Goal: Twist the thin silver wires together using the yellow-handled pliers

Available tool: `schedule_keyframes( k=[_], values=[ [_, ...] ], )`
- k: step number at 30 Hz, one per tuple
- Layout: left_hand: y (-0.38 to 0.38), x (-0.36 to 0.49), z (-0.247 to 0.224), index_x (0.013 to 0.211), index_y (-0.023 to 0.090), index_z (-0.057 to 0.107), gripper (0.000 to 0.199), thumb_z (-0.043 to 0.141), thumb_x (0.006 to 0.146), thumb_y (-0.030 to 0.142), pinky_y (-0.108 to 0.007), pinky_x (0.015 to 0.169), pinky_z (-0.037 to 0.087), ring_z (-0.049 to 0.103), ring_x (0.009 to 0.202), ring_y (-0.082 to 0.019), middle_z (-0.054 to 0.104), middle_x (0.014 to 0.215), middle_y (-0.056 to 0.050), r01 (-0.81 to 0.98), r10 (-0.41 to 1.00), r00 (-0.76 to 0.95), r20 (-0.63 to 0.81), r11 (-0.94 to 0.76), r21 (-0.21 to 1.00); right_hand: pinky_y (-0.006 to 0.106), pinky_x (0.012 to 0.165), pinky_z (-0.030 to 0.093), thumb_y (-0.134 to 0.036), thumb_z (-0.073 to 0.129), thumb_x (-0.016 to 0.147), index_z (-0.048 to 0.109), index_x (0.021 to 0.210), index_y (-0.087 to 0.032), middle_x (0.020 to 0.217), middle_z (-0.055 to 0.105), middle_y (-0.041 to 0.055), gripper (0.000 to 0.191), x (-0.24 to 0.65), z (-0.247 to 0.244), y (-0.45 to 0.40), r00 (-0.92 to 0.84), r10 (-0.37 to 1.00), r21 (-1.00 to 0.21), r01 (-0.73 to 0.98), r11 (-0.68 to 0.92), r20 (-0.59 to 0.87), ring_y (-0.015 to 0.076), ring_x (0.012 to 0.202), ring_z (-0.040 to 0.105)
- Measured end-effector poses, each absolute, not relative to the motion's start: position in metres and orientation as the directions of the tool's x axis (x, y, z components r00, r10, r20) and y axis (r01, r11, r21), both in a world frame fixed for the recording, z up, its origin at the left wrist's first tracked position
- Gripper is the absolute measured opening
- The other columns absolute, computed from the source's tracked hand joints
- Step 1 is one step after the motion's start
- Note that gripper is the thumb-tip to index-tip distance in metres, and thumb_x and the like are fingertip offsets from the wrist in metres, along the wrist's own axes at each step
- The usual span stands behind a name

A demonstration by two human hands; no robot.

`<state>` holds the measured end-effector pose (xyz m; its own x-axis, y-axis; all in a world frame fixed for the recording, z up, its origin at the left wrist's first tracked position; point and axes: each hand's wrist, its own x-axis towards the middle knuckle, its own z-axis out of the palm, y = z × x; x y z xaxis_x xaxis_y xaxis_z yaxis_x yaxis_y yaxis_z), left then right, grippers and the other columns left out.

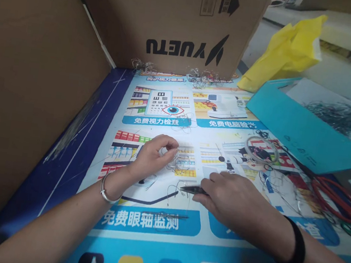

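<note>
My left hand [156, 155] is over the middle of the printed mat, its thumb and fingers closed in a pinch. Fine, curled wires [179, 162] lie beside its fingertips; whether it grips one is too small to tell. My right hand [229, 199] is wrapped round dark pointed pliers [193, 189], whose tip points left toward a few thin curved wires [172, 189]. Below the two hands, a small bundle of thin dark wires [164, 215] lies on the mat [134, 244].
Cardboard [178, 15] stands behind and at left. At right are a blue box lid [308, 127] with dark wire pieces [339, 116], a yellow bag [283, 51], a wire coil [262, 150] and red-handled scissors [335, 198]. Thin wires [74, 129] lie at left.
</note>
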<state>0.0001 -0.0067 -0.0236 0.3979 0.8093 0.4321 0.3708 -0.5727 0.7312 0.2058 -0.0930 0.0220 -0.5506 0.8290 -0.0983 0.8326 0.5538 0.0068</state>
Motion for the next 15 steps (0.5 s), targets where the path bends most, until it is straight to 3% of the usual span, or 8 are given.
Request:
schedule_keyframes(
  k=[8, 15],
  values=[
    [-0.007, 0.000, -0.022, 0.085, 0.018, 0.057, 0.008, 0.054, 0.078, 0.016, -0.029, 0.072, 0.047, 0.057, 0.074, -0.013, 0.061, 0.080, -0.003, 0.392, 0.790, 0.407, 0.460, -0.605, 0.693, 0.026, 0.051, 0.024, -0.038, 0.050, 0.085, 0.058, 0.069, -0.018, 0.063, 0.058, 0.0032, 0.027, 0.204, 0.018, -0.097, -0.575, 0.817, 0.038, 0.816, 0.577, -0.053, 0.0153, 0.058, 0.052],
    [-0.005, 0.000, -0.024, 0.086, 0.018, 0.057, 0.011, 0.054, 0.077, 0.012, -0.029, 0.072, 0.047, 0.057, 0.074, -0.014, 0.061, 0.080, -0.002, 0.423, 0.798, 0.384, 0.465, -0.600, 0.679, 0.027, 0.051, 0.022, -0.032, 0.054, 0.083, 0.058, 0.073, -0.018, 0.065, 0.058, 0.0028, 0.017, 0.204, 0.010, -0.101, -0.626, 0.779, 0.105, 0.777, 0.621, 0.022, 0.0153, 0.058, 0.050]
  ],
)
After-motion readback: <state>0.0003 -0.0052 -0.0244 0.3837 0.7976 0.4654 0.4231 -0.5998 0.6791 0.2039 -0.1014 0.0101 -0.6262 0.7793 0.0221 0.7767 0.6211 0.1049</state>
